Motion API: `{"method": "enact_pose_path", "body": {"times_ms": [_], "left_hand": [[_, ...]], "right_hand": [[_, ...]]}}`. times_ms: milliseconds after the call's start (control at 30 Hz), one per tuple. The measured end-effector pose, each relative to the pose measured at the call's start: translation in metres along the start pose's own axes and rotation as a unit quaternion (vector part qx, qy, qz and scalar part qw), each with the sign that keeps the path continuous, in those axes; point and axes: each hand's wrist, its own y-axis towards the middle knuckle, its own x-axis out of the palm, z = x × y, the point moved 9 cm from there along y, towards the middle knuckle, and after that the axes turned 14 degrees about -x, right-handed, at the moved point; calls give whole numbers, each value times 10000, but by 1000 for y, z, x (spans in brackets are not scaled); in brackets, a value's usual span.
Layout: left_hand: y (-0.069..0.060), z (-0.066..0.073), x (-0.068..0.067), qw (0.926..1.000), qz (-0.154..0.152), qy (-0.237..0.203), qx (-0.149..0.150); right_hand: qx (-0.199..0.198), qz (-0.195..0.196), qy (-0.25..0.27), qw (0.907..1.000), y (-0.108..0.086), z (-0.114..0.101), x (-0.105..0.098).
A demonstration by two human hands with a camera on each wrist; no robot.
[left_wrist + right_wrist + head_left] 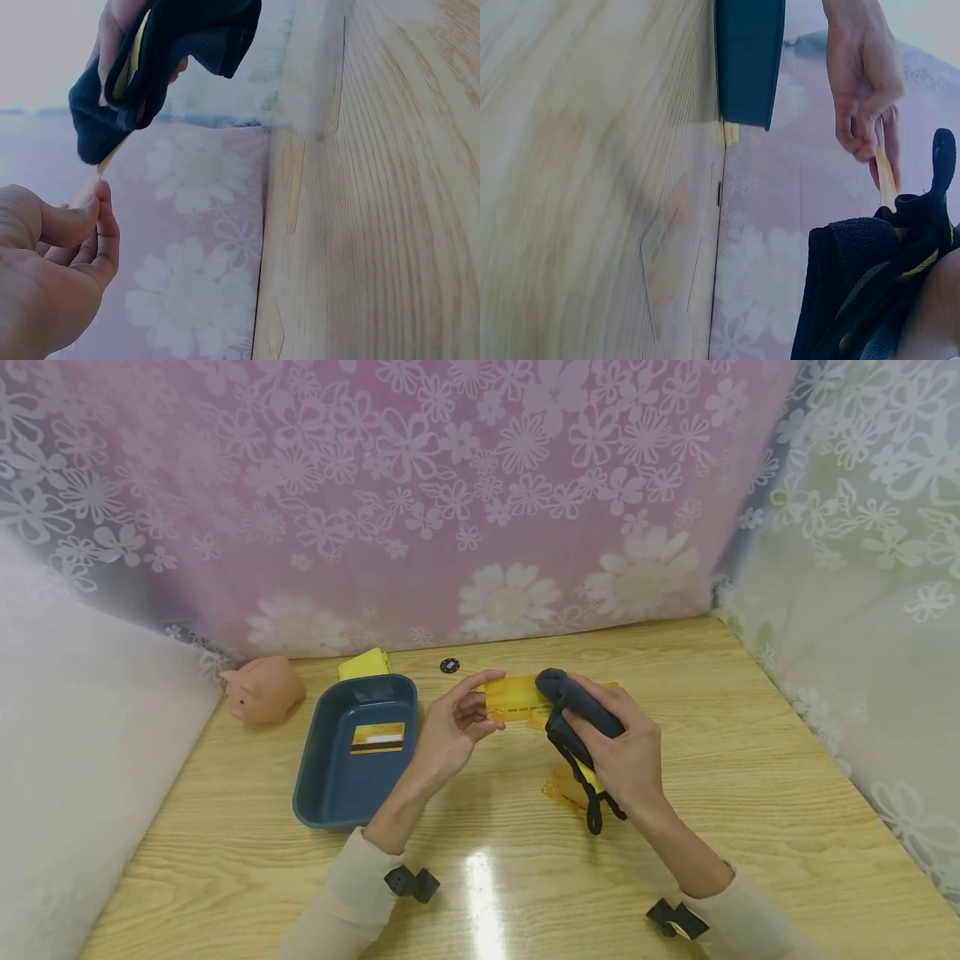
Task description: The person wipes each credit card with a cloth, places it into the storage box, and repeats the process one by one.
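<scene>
My left hand (450, 727) pinches the left edge of a gold card (513, 697), which is raised above the table. In the left wrist view the thumb and fingertips (103, 191) meet at the card's edge. A folded dark cloth (573, 710) with a hanging loop and some yellow showing is gripped in my right hand (626, 747). The cloth touches the card's right part and hides it. Beneath the right hand, another gold card (562, 787) lies on the table, partly covered. In the right wrist view the cloth (855, 255) hides most of the right fingers.
To the left stands a blue tray (303, 777) with a gold card (378, 737) lying stripe side up inside. Behind it is a yellow object (365, 664), with a pink piggy bank (264, 691) further left. A black round chip (449, 666) lies near the flowered curtain (487, 510).
</scene>
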Motion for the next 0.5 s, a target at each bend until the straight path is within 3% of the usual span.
{"method": "enact_pose_path", "body": {"times_ms": [300,500], "left_hand": [[1,-2,-3,9998,59,-63,-205],[1,-1,-6,9997,103,-136,-168]], "right_hand": [[568,249,-342,9975,-1,17,-28],[645,129,-77,9978,-1,11,-26]]}}
